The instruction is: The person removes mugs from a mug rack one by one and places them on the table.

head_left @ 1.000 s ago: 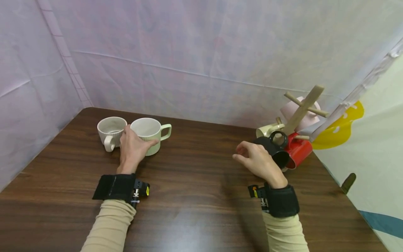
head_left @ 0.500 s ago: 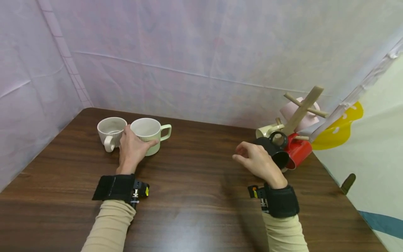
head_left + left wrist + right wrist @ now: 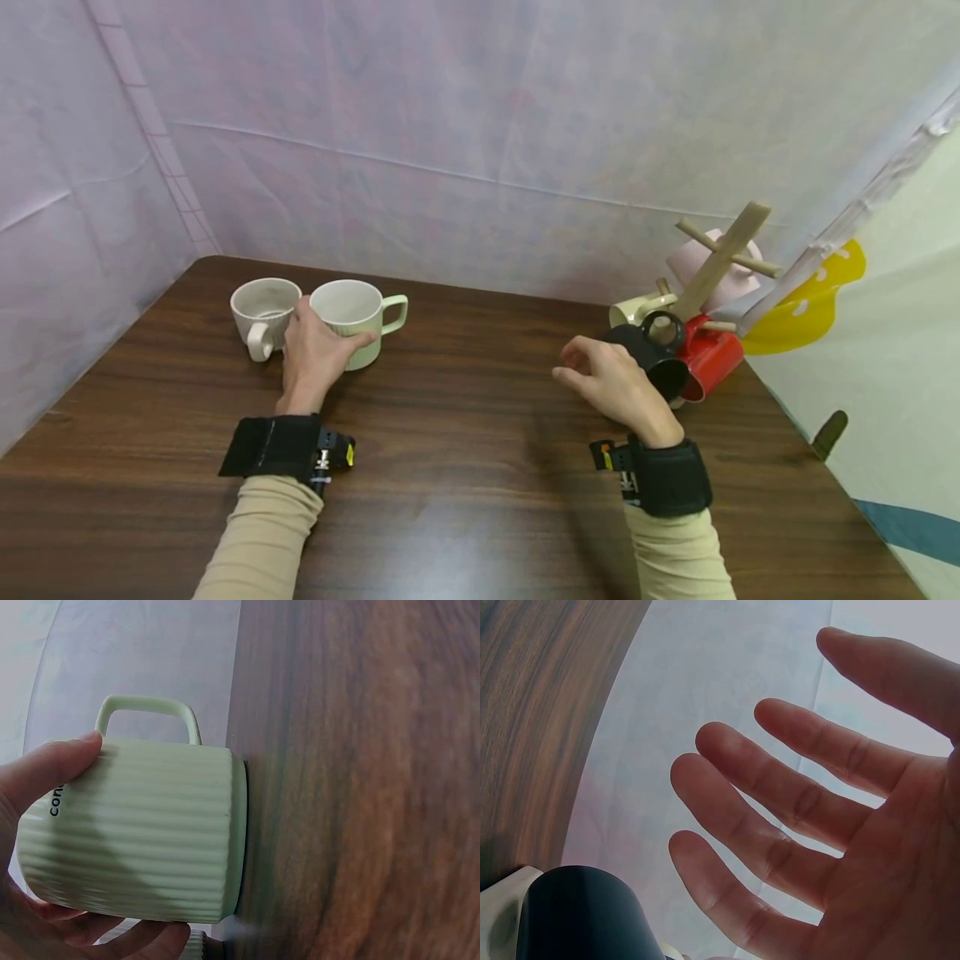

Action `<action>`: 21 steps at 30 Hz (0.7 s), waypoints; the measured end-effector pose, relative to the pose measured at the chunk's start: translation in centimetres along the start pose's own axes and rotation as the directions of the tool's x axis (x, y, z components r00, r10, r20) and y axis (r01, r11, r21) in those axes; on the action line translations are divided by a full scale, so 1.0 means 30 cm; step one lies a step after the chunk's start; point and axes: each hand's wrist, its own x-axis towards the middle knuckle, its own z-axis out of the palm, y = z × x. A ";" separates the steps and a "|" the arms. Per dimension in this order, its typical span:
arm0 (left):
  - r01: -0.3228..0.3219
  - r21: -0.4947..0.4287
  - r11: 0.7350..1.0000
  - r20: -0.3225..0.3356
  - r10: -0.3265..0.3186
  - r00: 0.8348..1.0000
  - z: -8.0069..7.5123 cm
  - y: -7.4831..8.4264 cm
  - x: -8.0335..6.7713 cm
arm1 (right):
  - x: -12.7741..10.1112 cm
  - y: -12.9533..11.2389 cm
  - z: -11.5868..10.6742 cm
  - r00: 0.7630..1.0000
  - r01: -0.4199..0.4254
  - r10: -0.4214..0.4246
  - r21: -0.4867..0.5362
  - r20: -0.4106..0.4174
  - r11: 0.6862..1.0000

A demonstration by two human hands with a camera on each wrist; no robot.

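Note:
On the left of the table, my left hand (image 3: 311, 354) grips a pale green ribbed mug (image 3: 365, 353) that stands upright. In the left wrist view the thumb lies along one side of this green mug (image 3: 150, 832), and the fingers reach round the other. Its handle points to the right in the head view. Just left of that hand is a white mug (image 3: 262, 304) with its handle toward me. My right hand (image 3: 618, 387) hovers beside a black mug (image 3: 651, 365) and holds nothing. Its loosely bent, spread fingers (image 3: 742, 769) show in the right wrist view.
A wooden mug tree (image 3: 723, 254) at the right bears the black mug, a red mug (image 3: 716, 362), a cream mug (image 3: 626, 312) and a pink mug (image 3: 693, 267). Behind it is a flat yellow shape (image 3: 798, 325). White cloth (image 3: 450, 150) hangs along the back edge of the table (image 3: 457, 433).

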 end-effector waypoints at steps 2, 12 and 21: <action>-0.002 -0.001 1.000 -0.001 0.002 1.000 0.001 0.000 0.001 | 0.000 0.000 0.000 1.000 0.002 -0.002 -0.001 -0.001 1.000; 0.016 0.010 1.000 0.019 -0.016 1.000 0.005 0.007 0.009 | 0.002 -0.003 -0.001 1.000 -0.013 0.013 0.003 0.002 1.000; 0.024 0.055 0.998 0.032 -0.025 0.999 -0.003 0.024 0.008 | 0.003 -0.001 -0.001 1.000 -0.005 0.005 0.007 0.005 1.000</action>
